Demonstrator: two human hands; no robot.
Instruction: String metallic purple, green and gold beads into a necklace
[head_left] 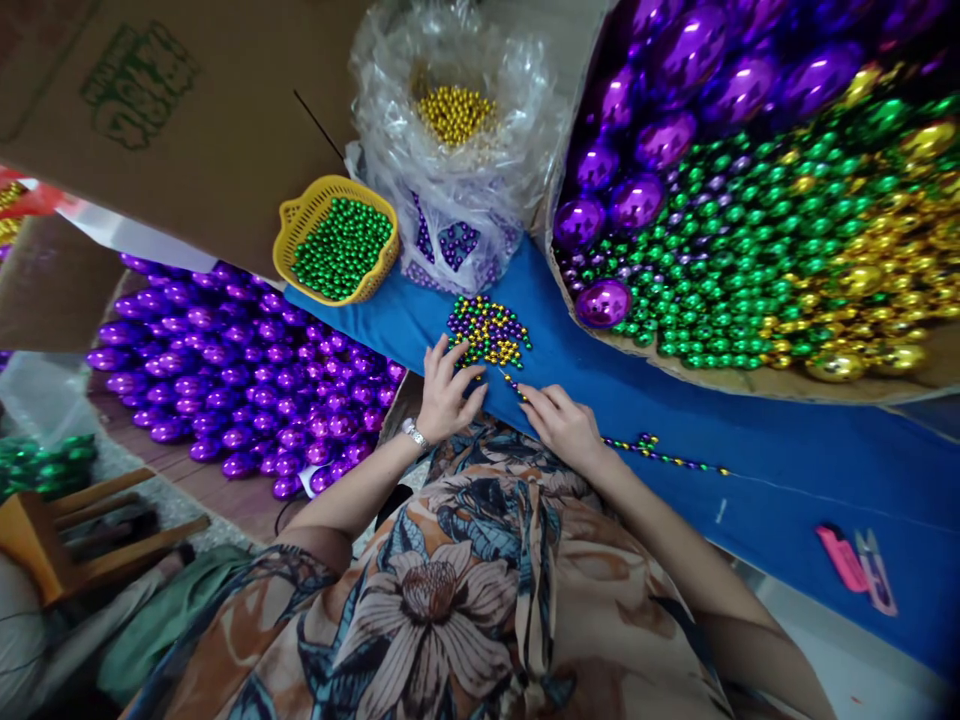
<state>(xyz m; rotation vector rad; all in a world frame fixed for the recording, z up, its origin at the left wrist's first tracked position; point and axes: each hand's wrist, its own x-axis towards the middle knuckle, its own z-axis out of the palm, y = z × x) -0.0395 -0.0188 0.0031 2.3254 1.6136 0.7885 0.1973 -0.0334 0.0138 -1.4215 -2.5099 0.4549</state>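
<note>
A small pile of mixed gold, green and purple beads (489, 330) lies on the blue cloth in front of me. My left hand (450, 392) is at the pile's near edge, its fingers spread and the fingertips at the beads. Just right of it, my right hand (561, 425) is closed in a pinch on a bead string (666, 456). A few beads sit on a thin stretch that sticks out from these fingers toward the pile; whether it is needle or thread I cannot tell. Behind the right hand, the beaded part runs right across the cloth and ends in bare thread.
A yellow basket (283, 250) holds green beads. Beside it stands a clear plastic bag (382, 90) with gold and purple beads. Large boxes of shiny purple balls (247, 370) and mixed beads (720, 250) flank the blue cloth (757, 430). Pink-handled snips (874, 575) lie at right.
</note>
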